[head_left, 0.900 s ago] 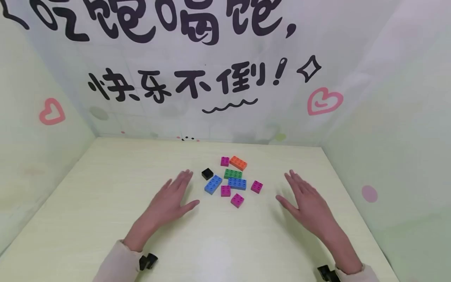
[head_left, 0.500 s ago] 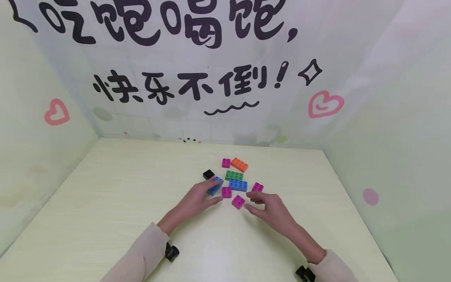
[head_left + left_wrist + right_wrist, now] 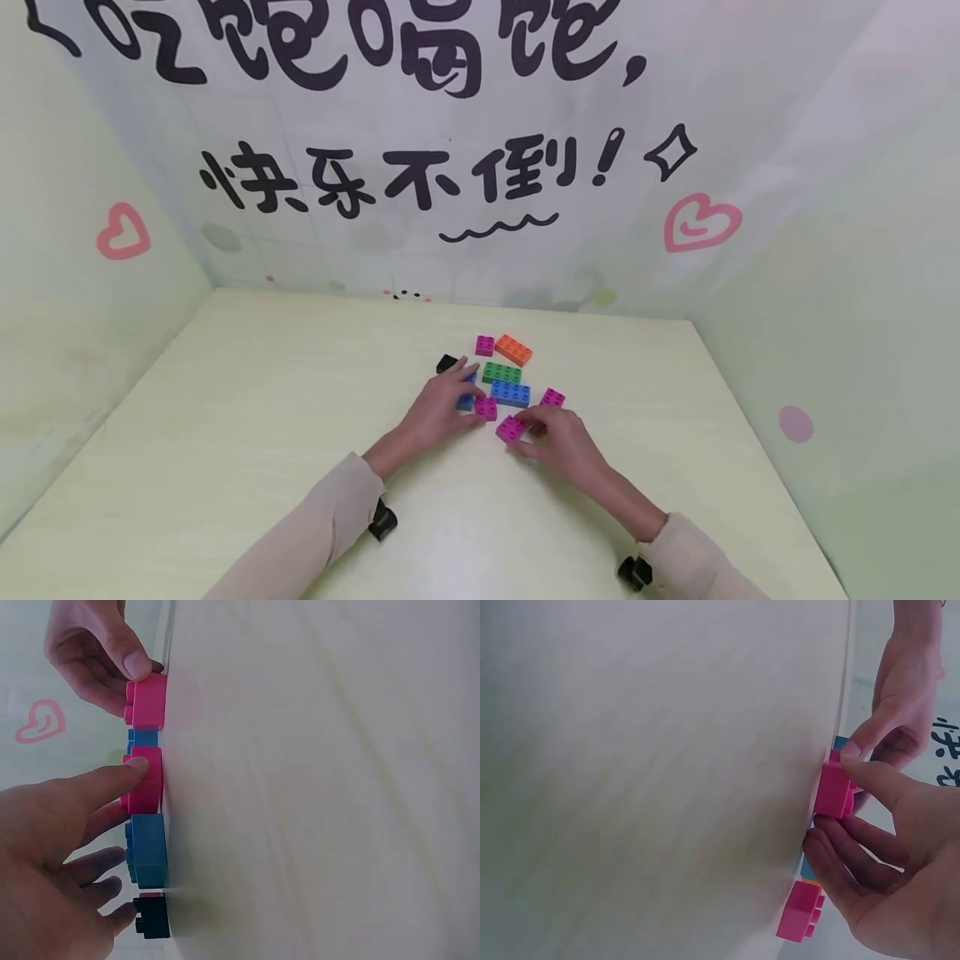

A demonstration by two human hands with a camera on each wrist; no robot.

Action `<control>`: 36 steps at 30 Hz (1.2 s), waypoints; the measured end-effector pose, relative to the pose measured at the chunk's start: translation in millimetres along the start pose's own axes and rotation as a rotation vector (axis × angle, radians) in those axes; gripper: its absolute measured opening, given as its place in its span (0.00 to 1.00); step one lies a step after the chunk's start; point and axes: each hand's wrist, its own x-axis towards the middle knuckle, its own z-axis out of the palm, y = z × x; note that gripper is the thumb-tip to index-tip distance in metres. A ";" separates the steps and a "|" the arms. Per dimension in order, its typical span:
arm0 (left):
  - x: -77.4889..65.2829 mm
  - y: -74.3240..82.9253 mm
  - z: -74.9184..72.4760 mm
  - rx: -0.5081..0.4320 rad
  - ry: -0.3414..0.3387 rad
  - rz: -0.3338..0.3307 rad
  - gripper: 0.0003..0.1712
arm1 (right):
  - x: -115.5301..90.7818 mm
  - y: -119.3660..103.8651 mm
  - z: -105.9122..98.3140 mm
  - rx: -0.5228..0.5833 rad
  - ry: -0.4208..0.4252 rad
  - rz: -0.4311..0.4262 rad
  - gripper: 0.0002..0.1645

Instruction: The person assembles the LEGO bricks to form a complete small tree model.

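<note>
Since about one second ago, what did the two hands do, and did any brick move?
Both hands came in from the sides. The right hand now pinches the nearest pink brick. The left hand now rests on a blue brick, with its thumb at another pink brick. The other bricks and the table look unchanged.

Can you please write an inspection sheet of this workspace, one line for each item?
Surface: pale table, bare wood-look top.
Job's things: pink brick pinched by right hand; second pink brick touched by left hand, which also covers a blue brick.
Clutter: black brick, second blue brick, green brick, orange brick, two more pink bricks.
Hands: left on bricks, fingers straight; right fingers curled round its brick.
Cables: nothing seen.
Surroundings: walls with black lettering and pink hearts.
</note>
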 end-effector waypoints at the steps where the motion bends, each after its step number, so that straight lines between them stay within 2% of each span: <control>1: 0.1 0.4 -0.4 -0.008 0.008 0.004 0.18 | 0.6 0.3 0.0 0.005 -0.002 -0.012 0.21; 6: -5.0 6.2 -6.1 -0.115 0.008 -0.006 0.19 | 3.1 2.2 -2.4 0.119 -0.054 -0.058 0.21; 10: -13.4 16.4 -13.8 -0.226 0.008 -0.039 0.20 | 6.3 5.0 -4.3 0.209 -0.103 -0.017 0.21; 12: -16.6 21.7 -15.9 -0.249 0.001 -0.050 0.19 | 7.7 7.2 -3.8 0.237 -0.117 0.006 0.21; 19: -21.5 27.1 -5.0 -0.320 -0.078 -0.038 0.19 | 7.7 12.0 1.7 0.296 -0.127 0.020 0.22; 23: -22.9 24.8 -0.7 -0.324 -0.088 -0.037 0.19 | 7.7 12.0 3.8 0.313 -0.136 0.002 0.22; 33: -20.4 28.7 -1.5 -0.256 -0.105 -0.027 0.19 | 8.3 11.1 2.9 0.313 -0.145 -0.022 0.22; 36: -21.8 30.6 -1.8 -0.249 -0.110 -0.040 0.19 | 6.7 12.3 2.6 0.364 -0.155 -0.014 0.24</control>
